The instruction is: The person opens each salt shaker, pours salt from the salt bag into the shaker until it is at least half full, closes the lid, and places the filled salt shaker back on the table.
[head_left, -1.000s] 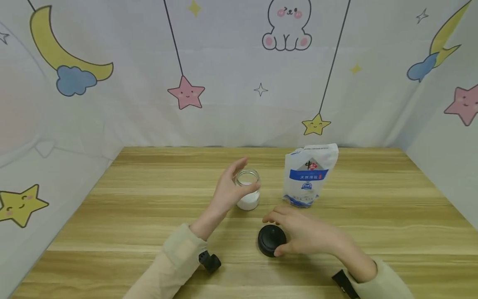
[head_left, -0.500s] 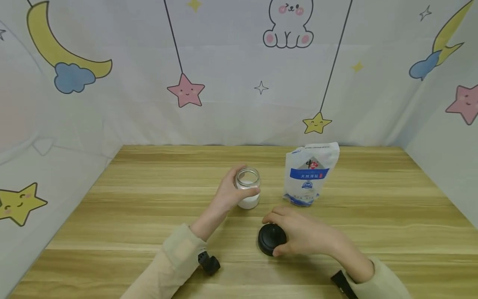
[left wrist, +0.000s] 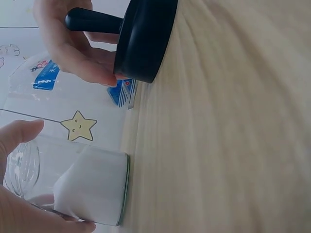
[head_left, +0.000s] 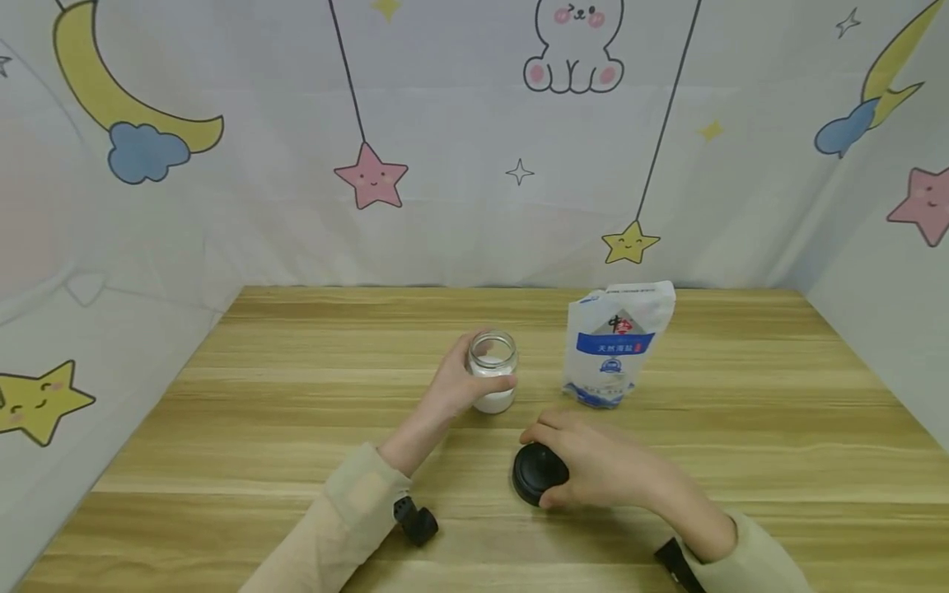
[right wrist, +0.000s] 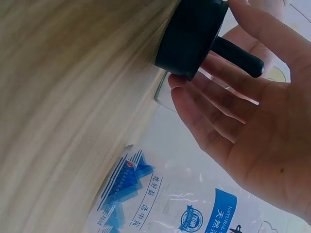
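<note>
My left hand (head_left: 454,380) grips a clear glass jar (left wrist: 92,187) around its upper part, thumb across the near side and fingers behind. The jar stands upright and lidless, partly filled with white salt that slopes up one side in the left wrist view. Nearer to me, my right hand (head_left: 593,461) holds a round black lid (head_left: 537,474) by its rim, between thumb and fingertips. From the lid's top rises a thin black knob (right wrist: 238,57), which points toward the palm. The lid's underside is right at the tabletop.
Behind the right hand stands a white and blue salt pouch (head_left: 611,346), upright with its top leaning right. The wooden table (head_left: 296,354) ends at a printed cloth backdrop (head_left: 460,222) at the back and sides.
The left hand's fingers, which stretched past the jar a second ago, have curled in around it. The right hand has stayed at the lid almost unmoved, and the pouch stands where it was.
</note>
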`<action>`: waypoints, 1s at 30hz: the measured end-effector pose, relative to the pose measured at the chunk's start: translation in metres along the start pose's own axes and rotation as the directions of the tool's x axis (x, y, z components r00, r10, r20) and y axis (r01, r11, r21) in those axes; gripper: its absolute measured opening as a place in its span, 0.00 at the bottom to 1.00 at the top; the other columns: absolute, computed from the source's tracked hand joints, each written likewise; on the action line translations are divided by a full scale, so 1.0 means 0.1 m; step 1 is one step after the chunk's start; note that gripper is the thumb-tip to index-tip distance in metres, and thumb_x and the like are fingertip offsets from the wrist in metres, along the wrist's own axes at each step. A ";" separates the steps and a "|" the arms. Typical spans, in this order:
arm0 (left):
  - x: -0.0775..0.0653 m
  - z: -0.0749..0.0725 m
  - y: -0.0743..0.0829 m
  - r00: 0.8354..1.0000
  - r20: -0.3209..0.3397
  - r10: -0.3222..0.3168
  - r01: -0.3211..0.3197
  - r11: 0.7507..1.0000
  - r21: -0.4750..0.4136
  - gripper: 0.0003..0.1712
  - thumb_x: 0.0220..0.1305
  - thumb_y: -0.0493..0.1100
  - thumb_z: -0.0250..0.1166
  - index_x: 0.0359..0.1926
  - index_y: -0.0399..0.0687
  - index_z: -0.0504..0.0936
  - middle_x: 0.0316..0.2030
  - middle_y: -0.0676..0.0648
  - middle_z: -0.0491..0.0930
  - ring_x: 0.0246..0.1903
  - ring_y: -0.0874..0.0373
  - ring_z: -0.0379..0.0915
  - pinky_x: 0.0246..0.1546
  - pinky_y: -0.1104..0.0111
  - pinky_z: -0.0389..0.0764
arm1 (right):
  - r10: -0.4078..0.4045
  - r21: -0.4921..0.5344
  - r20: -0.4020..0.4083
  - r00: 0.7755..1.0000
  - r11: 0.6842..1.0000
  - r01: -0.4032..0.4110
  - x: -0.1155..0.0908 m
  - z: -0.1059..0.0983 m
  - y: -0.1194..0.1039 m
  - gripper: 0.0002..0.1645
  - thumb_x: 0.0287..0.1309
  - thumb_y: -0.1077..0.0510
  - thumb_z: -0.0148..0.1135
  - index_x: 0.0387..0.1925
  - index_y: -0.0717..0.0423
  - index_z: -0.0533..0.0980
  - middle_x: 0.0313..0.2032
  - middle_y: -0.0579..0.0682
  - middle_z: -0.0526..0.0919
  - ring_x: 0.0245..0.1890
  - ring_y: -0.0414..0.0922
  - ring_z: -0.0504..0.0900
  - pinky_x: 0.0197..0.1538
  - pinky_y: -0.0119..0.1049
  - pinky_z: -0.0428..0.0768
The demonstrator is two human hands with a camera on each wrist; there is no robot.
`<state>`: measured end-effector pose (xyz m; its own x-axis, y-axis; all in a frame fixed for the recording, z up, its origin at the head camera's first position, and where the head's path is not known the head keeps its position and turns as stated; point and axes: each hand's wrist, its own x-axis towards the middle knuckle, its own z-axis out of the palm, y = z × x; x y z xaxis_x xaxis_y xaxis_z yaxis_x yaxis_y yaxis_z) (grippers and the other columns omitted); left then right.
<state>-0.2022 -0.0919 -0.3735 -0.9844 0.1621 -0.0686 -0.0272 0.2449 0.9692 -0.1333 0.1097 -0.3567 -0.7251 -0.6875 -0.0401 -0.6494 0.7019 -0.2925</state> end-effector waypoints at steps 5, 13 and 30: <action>0.02 0.01 -0.03 1.000 0.000 -0.027 0.027 1.000 -0.014 0.48 0.49 0.40 0.75 0.69 0.45 0.60 0.65 0.42 0.68 0.66 0.43 0.62 0.69 0.48 0.61 | -0.021 -0.008 -0.003 1.000 1.000 0.021 0.00 0.00 0.00 0.35 0.41 0.46 0.77 0.52 0.53 0.76 0.45 0.43 0.77 0.46 0.40 0.77 0.49 0.38 0.79; 0.05 0.04 -0.09 0.999 -0.023 -0.040 0.040 0.999 0.001 0.44 0.47 0.40 0.75 0.65 0.43 0.64 0.61 0.40 0.71 0.62 0.43 0.66 0.66 0.49 0.64 | -0.027 -0.012 -0.002 1.000 1.000 0.027 0.01 0.02 -0.01 0.36 0.40 0.47 0.78 0.52 0.53 0.75 0.46 0.44 0.78 0.48 0.42 0.77 0.51 0.40 0.79; 0.02 0.04 -0.07 0.997 -0.019 -0.068 0.069 0.998 0.013 0.41 0.49 0.41 0.74 0.63 0.42 0.66 0.62 0.40 0.71 0.62 0.43 0.66 0.66 0.50 0.66 | -0.052 -0.033 -0.014 0.999 0.998 0.052 0.02 0.04 -0.02 0.33 0.41 0.46 0.77 0.50 0.52 0.76 0.45 0.43 0.77 0.46 0.40 0.77 0.50 0.39 0.79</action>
<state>-0.2029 -0.0893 -0.3815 -0.9834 0.1267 -0.1301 -0.0923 0.2682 0.9589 -0.1322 0.1065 -0.3598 -0.6934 -0.7205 -0.0111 -0.6931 0.6711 -0.2629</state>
